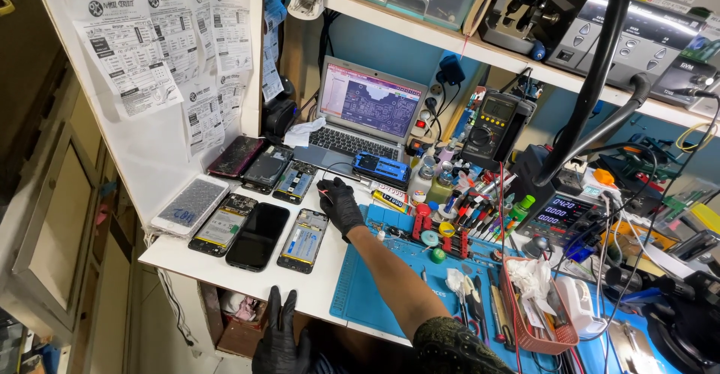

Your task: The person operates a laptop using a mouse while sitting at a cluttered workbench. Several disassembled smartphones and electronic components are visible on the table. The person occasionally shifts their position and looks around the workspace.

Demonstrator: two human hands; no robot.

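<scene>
My right hand (340,203), in a black glove, reaches forward over the white bench top (176,255), just left of the blue work mat (375,284). Its fingers pinch a thin lead with a red tip (323,192). It hovers beside an opened phone with a blue battery (303,240) and near a blue phone (381,168) lying in front of the laptop (365,111). My left hand (280,338), also gloved, is low at the bench's front edge. Its fingers are spread and it holds nothing.
Several opened phones and screens (225,216) lie in rows on the left of the bench. A multimeter (491,126), a power supply (559,213), a tool rack (465,213), a red basket (536,306) and tangled cables crowd the right. Paper sheets hang on the left wall.
</scene>
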